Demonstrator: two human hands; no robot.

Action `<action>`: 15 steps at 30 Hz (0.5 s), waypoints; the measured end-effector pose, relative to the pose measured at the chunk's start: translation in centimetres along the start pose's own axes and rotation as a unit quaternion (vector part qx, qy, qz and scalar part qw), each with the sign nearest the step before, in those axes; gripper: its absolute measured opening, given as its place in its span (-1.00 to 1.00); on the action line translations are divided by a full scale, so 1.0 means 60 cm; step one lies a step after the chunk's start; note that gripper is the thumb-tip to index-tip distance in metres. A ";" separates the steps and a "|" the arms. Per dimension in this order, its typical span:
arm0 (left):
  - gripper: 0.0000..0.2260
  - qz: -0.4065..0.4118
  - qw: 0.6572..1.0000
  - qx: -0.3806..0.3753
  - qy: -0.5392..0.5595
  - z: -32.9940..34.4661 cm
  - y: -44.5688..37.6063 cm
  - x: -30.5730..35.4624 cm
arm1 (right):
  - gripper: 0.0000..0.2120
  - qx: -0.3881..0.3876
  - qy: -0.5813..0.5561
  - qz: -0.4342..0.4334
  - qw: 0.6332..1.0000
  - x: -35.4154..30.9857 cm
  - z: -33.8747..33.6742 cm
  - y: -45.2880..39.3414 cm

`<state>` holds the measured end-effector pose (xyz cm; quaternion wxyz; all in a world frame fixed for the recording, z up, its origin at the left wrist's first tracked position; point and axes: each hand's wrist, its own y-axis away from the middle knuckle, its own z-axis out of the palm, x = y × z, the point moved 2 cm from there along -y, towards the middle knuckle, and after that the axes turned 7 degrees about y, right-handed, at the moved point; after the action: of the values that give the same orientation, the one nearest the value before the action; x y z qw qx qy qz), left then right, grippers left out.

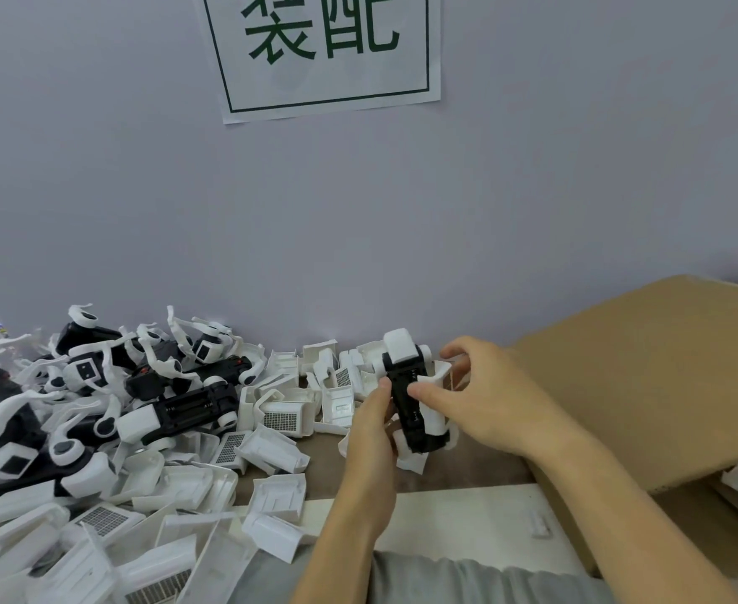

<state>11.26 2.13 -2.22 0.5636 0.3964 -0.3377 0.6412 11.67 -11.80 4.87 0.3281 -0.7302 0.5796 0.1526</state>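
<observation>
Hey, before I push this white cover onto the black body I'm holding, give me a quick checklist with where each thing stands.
1. Left hand grips the black body firmly: ok.
2. Right hand pinches the white cover against the body: ok.
3. Cover lined up and seated flush: cannot tell, the fingers hide the joint.
4. Spare covers piled within reach on the table to the left: ok.
5. Finished units heaped further left, apart from the work: ok.
</observation>
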 end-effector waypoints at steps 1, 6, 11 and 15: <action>-0.68 0.006 1.000 0.001 0.007 0.002 0.000 0.000 | -0.45 0.020 -0.015 0.010 1.000 0.001 0.007 -0.001; -0.70 0.016 1.000 -0.004 0.007 0.004 -0.004 -0.003 | -0.67 0.064 -0.044 0.036 0.996 0.001 0.032 0.003; -0.71 0.025 1.000 -0.008 -0.014 0.004 -0.004 -0.001 | -0.88 0.013 -0.018 0.004 1.000 0.002 0.032 0.002; -0.71 0.033 0.999 -0.013 -0.021 0.006 0.003 -0.001 | -0.89 0.013 -0.019 0.013 1.000 0.004 0.029 0.003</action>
<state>11.11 1.73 -2.12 0.5399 0.3914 -0.3706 0.6464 11.87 -10.85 3.37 0.3470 -0.7148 0.5848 0.1631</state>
